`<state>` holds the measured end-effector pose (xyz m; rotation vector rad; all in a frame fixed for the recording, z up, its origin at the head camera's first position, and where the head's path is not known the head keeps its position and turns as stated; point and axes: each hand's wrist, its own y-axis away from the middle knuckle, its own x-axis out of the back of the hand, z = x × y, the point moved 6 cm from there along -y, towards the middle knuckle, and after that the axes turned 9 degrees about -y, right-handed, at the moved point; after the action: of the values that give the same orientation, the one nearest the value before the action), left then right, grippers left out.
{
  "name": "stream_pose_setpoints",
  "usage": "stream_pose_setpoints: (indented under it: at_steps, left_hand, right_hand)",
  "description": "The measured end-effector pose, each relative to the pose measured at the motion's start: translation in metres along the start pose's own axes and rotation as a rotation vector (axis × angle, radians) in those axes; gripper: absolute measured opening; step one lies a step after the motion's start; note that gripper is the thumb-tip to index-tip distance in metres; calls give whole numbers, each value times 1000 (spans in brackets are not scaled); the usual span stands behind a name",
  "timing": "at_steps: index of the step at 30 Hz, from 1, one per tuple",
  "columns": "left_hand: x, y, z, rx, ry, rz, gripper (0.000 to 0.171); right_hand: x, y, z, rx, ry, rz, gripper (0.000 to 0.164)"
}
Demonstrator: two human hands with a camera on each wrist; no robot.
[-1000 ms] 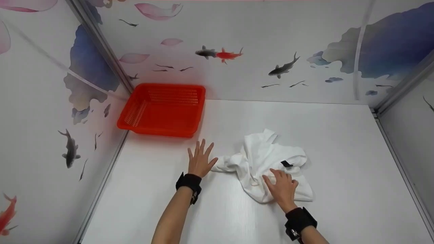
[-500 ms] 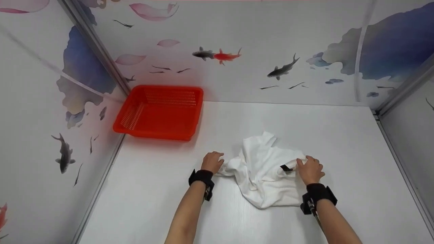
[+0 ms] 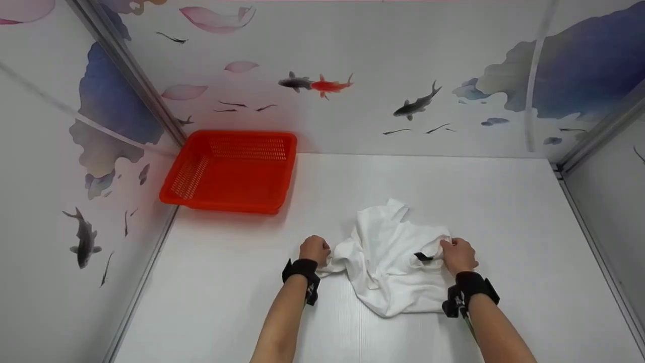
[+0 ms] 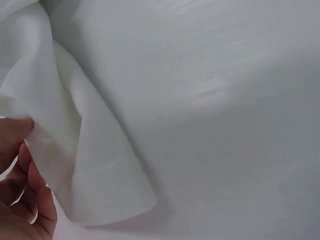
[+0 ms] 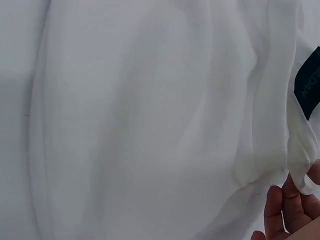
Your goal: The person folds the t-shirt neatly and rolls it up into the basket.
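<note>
White cloth, thin and softly creased, makes up a rumpled garment [image 3: 388, 267] lying on a white tabletop [image 3: 227, 287], right of and nearer the camera than an empty red plastic basket [image 3: 227, 207]. Two bare hands hold it from opposite sides. The left hand [image 3: 315, 250] has its grip closed on the narrow, cuff-like end [image 4: 112, 187], thumb and fingers pinching the fabric along one edge while the open mouth of the tube hangs free. The right hand [image 3: 459, 256] has its grip pinching the banded edge beside a black label [image 3: 423, 256], though its fingertips are partly cut off in the right wrist view.

The step in hand appears to be securing the cloth at these two points. To do it well, each pinch should take the edge firmly without bunching extra layers, and both hands should draw apart evenly and gently, so creases ease out without the label side twisting under.

The garment's longer run goes roughly left to right, between the hands, though the crumpling makes that axis loose. The cuff-like end points left; the broad, labelled part sits at the right. A smaller flap [image 3: 397, 206] points away, toward the far wall [image 3: 352, 126].
</note>
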<state>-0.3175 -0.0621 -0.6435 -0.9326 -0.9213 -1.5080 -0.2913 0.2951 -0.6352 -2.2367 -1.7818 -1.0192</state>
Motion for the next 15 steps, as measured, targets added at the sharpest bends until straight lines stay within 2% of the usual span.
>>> stream_pose_setpoints:
  at_steps: [1, 2, 3, 5, 6, 7, 8, 9, 10, 12, 13, 14, 15]
  left_hand:
    - [-1, 0, -3, -12, -15, 18, 9]
    - [-13, -7, -14, -33, -27, 56, 10]
    - [-45, -25, -38, -40, -37, 75, 12]
    - [-94, -54, -83, -55, -49, 147, 18]
    - [-110, -63, -102, -60, -63, 198, 17]
    - [-103, -61, -108, -54, -72, 237, 17]
    - [-106, -64, -122, -54, -51, 284, 21]
    - [-87, -55, -122, -16, -24, 278, 22]
    - [-47, -34, -108, 18, 7, 288, 21]
    - [25, 4, -84, 83, 41, 294, 15]
    - [54, 21, -75, 109, 51, 296, 16]
    - [59, 26, -80, 132, 51, 301, 15]
    - [73, 37, -79, 170, 39, 287, 10]
  right_hand:
    - [2, 1, -1, 20, -6, 15, 45]
    - [5, 1, -2, 42, -14, 35, 43]
    - [9, 1, -3, 62, -18, 62, 41]
    - [18, 1, -6, 102, -37, 114, 37]
    - [24, 2, -6, 112, -46, 145, 36]
    - [30, 2, -6, 122, -58, 169, 34]
    - [37, 2, -6, 134, -68, 192, 33]
    - [45, 1, -5, 144, -77, 217, 31]
    - [53, 1, -4, 158, -83, 237, 30]
    - [69, 0, 1, 182, -74, 274, 29]
    - [76, 0, 4, 199, -66, 280, 29]
    - [83, 0, 7, 213, -53, 293, 29]
    - [89, 0, 11, 226, -41, 302, 29]
